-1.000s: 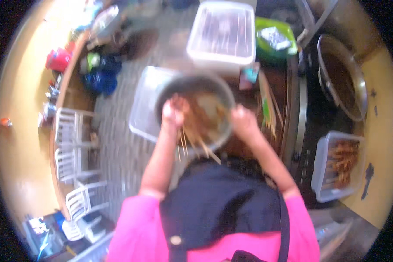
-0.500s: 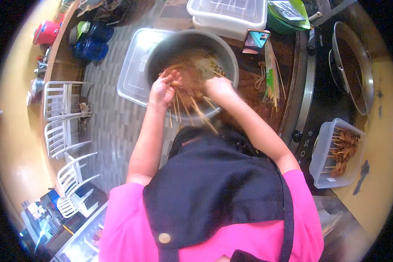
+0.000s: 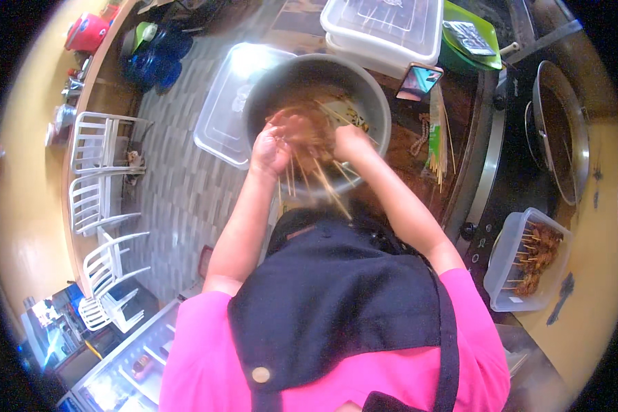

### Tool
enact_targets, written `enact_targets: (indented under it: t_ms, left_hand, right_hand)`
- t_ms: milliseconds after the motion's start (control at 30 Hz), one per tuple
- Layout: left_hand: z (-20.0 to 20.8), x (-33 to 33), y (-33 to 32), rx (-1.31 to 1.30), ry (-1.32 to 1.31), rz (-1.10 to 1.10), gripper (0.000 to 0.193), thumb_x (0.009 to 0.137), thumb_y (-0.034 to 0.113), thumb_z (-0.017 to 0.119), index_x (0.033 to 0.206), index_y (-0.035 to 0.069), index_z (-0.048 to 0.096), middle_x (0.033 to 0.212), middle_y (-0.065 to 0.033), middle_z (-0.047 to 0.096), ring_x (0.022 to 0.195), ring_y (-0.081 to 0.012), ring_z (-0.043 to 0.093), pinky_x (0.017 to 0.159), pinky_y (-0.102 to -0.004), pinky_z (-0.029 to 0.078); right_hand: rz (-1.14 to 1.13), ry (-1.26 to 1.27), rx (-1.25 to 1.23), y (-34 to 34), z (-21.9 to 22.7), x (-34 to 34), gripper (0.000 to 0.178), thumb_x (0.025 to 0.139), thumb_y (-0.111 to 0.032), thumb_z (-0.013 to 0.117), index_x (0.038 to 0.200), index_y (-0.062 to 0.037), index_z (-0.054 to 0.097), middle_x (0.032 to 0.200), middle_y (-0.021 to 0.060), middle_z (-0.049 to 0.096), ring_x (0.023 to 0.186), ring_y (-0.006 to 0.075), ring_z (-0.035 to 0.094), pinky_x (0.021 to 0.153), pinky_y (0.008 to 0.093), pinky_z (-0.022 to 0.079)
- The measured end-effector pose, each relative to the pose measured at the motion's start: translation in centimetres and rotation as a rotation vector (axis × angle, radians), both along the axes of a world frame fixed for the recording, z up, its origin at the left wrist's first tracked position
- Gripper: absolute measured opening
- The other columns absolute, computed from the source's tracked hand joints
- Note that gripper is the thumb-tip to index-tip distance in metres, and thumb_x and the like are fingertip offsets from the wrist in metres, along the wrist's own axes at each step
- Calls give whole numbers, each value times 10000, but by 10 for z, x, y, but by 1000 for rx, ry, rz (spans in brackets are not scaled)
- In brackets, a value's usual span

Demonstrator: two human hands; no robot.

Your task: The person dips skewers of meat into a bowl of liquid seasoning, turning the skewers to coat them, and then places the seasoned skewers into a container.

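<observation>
A deep grey metal bowl (image 3: 384, 113) holds reddish-brown marinated meat (image 3: 303, 130), blurred. Several bamboo skewers (image 3: 332, 196) stick out of the meat over the near rim. At the left side of the meat is my left hand (image 3: 272, 150), palm turned up and fingers curled in; what they hold is too blurred to make out. My right hand (image 3: 354, 143) is closed over the right part of the bowl, with a thin bamboo skewer (image 3: 333, 112) running out from it.
Left of the bowl lies a clear plastic lid (image 3: 216, 127). Behind are a lidded white container (image 3: 381, 31), a propped phone (image 3: 419, 81) and a pack of skewers (image 3: 437, 137). To the right stand a wide pan (image 3: 580, 137) and a plastic tub (image 3: 501, 278) of skewered meat.
The whole view has shifted, so the bowl and hands appear slightly lower and farther right. Both hands keep about the same place over the bowl.
</observation>
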State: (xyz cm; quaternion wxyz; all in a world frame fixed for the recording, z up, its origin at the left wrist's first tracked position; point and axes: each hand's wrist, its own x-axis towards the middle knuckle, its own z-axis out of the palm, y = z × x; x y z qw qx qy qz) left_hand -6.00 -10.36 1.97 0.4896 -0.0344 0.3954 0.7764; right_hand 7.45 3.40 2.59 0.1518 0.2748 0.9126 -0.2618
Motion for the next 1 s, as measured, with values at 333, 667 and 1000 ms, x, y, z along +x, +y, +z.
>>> enact_targets:
  t_ms: [333,667,1000]
  left_hand:
    - [11,-11,19,-37,13,28,312,817,-19,439,1113,78,451,1085,-165,530,1025,-294,519,868,-433,438]
    - [9,-12,45,-134,171,76,274,817,9,515,1083,18,448,1017,-180,554,983,-279,547,823,-387,462]
    - [11,-12,50,-186,414,42,312,759,-31,595,1050,-37,482,923,-158,589,858,-267,606,729,-351,514]
  right_hand:
    - [-263,613,-135,-13,41,89,71,695,-32,533,708,31,564,709,226,573,668,352,584,611,392,470]
    - [-255,688,-61,-41,43,133,45,698,-29,533,726,-1,512,742,189,540,689,363,548,613,426,461]
    - [-189,618,45,-40,43,138,66,710,-49,524,751,-7,494,750,200,535,638,377,555,564,433,480]
